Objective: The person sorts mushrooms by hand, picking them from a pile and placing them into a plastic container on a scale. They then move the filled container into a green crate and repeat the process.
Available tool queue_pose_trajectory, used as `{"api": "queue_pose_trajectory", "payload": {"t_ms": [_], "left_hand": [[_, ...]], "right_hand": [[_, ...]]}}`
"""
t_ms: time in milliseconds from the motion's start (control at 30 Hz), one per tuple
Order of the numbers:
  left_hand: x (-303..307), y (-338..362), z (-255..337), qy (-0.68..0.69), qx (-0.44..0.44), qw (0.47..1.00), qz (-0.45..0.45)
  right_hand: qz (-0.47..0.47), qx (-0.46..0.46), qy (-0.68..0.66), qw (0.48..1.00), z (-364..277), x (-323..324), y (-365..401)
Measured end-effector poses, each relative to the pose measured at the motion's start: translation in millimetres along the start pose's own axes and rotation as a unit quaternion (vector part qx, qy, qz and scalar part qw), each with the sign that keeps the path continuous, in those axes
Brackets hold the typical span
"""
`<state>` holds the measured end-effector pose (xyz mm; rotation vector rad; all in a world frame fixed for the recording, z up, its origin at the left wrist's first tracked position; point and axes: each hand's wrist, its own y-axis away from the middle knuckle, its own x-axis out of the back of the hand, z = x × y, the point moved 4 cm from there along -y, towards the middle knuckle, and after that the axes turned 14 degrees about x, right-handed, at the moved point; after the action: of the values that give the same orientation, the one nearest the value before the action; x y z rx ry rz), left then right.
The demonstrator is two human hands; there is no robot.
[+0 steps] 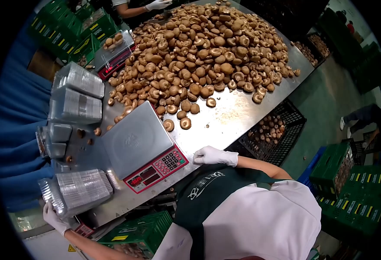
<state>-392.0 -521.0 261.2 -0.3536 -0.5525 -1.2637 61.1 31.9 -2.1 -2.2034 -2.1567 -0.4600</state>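
Observation:
My left hand (55, 220), in a white glove, is at the near left corner of the table, its fingers closed on the end clear plastic tray (52, 195) of a nested stack (84, 188). My right hand (214, 156), also gloved, rests at the table's front edge with its fingers curled and nothing visible in them. Between the hands stands a red-framed digital scale (136, 141) with a bare steel platform and lit display. Behind it a large heap of brown shiitake mushrooms (203, 52) covers the table, with a few loose ones near the scale.
More tray stacks (75, 104) stand along the table's left side. A second scale (112, 52) holds a tray of mushrooms. Below the right edge is a black crate (292, 134) of mushrooms. Green crates (359, 195) surround the table. A co-worker's gloved hand (159, 4) shows at the far side.

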Motion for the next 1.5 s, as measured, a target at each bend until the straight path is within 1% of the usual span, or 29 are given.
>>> {"api": "queue_pose_trajectory", "payload": {"t_ms": [67,100,167,200,233,267,333,400,433,467,500,567,633,667,700,733,800,833,967,1067,1100,1167,1233,1267,1300,1367,1400,1433,1500], "left_hand": [[-12,66,49,-0.034,-0.119,0.982,0.146],[-38,103,64,-0.038,-0.12,0.981,0.148],[-104,183,93,-0.108,-0.272,0.932,0.215],[-139,201,87,-0.13,-0.325,0.921,0.172],[-179,229,81,-0.161,-0.372,0.908,0.108],[-218,251,69,-0.133,-0.425,0.895,0.033],[-283,283,35,-0.178,-0.41,0.892,-0.067],[-329,296,-11,-0.243,-0.428,0.854,-0.17],[-338,305,-22,-0.346,-0.434,0.82,-0.14],[-338,307,-23,-0.355,-0.412,0.826,-0.15],[-337,308,-23,-0.363,-0.39,0.831,-0.161],[-332,317,-9,-0.352,-0.357,0.843,-0.193],[-332,330,19,-0.339,-0.325,0.854,-0.224],[-333,345,43,-0.309,-0.383,0.854,-0.171],[-338,360,64,-0.276,-0.438,0.847,-0.118],[-350,370,81,-0.245,-0.433,0.858,-0.131],[-389,389,107,-0.194,-0.424,0.87,-0.159],[-413,400,120,-0.174,-0.424,0.872,-0.175],[-539,438,135,-0.209,-0.457,0.818,-0.28],[-614,456,118,-0.303,-0.472,0.778,-0.284],[-628,458,112,-0.317,-0.488,0.765,-0.277],[-643,457,101,-0.331,-0.496,0.753,-0.279],[-648,443,88,-0.293,-0.53,0.752,-0.26],[-639,441,94,-0.242,-0.534,0.76,-0.281],[-631,435,100,-0.164,-0.516,0.781,-0.312],[-613,415,93,-0.066,-0.47,0.84,-0.264],[-601,406,86,-0.018,-0.408,0.884,-0.227],[-591,399,74,-0.028,-0.332,0.92,-0.206],[-575,395,54,-0.068,-0.226,0.95,-0.205]], "right_hand": [[0.014,-0.005,-0.023,1.0,8,14,7],[0.029,-0.015,-0.028,0.999,7,24,11],[0.049,-0.057,-0.058,0.996,16,39,14],[0.065,-0.035,-0.066,0.995,23,47,14],[0.07,-0.049,-0.008,0.996,16,60,16],[0.081,-0.029,0.006,0.996,22,68,15],[0.095,-0.023,0.023,0.995,32,84,13],[0.104,-0.041,0.0,0.994,37,100,16],[0.108,-0.054,-0.007,0.993,33,110,18],[0.125,-0.016,0.03,0.992,39,120,18],[0.138,-0.061,-0.002,0.989,42,127,21],[0.146,-0.051,0.065,0.986,40,156,24],[0.216,-0.038,0.166,0.961,50,186,24],[0.224,-0.058,0.22,0.948,33,206,24],[0.271,-0.031,0.271,0.923,50,223,20],[0.359,0.078,0.319,0.874,28,236,25],[0.413,0.075,0.384,0.822,36,269,18],[0.418,0.043,0.401,0.814,28,282,15],[0.407,-0.001,0.433,0.804,23,308,-2],[0.426,0.119,0.477,0.759,14,292,-6],[0.399,0.119,0.455,0.787,11,279,-4],[0.276,0.087,0.388,0.875,19,251,-12],[0.156,0.097,0.413,0.892,44,215,-33],[0.105,0.086,0.422,0.896,49,200,-37],[0.144,0.127,0.413,0.891,53,190,-40],[0.164,0.162,0.421,0.877,62,182,-46],[0.161,0.164,0.415,0.88,70,176,-50],[0.15,0.172,0.401,0.887,79,170,-55],[0.136,0.183,0.385,0.894,82,167,-58]]}}
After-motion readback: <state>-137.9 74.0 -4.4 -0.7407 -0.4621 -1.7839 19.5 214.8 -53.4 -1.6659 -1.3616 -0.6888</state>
